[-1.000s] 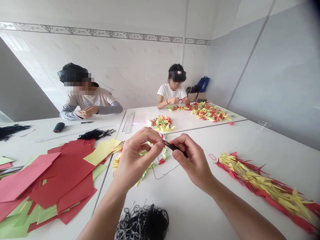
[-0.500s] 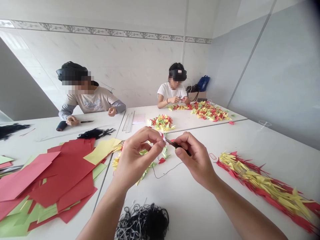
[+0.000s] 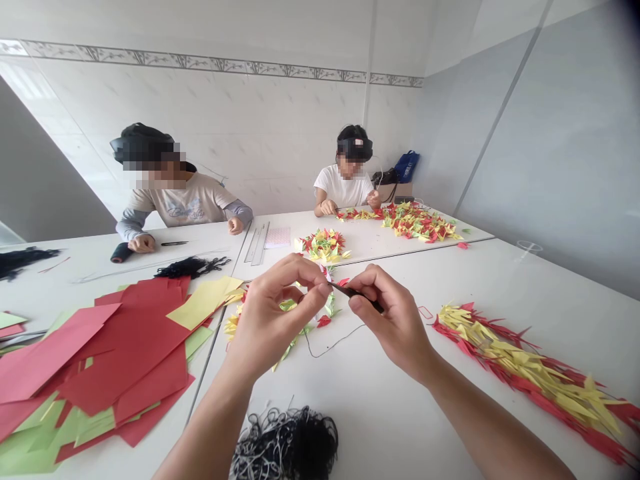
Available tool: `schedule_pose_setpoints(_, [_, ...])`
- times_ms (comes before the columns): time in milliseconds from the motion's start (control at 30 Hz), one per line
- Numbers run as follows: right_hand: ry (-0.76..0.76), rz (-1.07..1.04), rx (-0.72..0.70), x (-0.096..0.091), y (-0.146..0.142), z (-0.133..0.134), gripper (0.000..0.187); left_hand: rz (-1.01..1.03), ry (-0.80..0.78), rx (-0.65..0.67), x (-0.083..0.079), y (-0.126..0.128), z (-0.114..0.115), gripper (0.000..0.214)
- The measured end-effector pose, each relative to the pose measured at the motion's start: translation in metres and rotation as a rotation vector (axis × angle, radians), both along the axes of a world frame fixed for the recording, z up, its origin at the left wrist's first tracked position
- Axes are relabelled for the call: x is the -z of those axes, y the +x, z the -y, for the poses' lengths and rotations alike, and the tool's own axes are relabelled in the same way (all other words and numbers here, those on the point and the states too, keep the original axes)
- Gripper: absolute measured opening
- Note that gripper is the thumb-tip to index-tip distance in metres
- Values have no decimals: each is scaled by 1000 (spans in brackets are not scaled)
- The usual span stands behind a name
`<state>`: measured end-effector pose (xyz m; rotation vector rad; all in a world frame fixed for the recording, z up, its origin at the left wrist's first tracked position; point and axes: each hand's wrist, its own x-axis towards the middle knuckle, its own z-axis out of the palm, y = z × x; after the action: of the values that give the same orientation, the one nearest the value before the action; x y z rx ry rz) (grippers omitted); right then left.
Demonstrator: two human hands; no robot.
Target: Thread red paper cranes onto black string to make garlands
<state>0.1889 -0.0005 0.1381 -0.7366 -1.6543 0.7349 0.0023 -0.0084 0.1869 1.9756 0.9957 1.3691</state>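
A dark needle sits slanted in the right hand, held between thumb and fingertips, its thin end pointing left. At that end of the needle, the left hand pinches a small pale folded paper crane, mostly hidden by the fingers. Below the needle, a straggling line of small folded paper cranes in green, yellow and red lies flat on the white desk, partly hidden by the left hand. A thin black thread curves loosely over the desk just below the needle, beside the cranes.
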Motion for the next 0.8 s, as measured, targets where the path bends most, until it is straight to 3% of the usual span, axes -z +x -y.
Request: schedule_pose_setpoints(800, [0, 31, 25, -2, 4, -1, 20, -8, -15, -10, -3, -1, 1, 13])
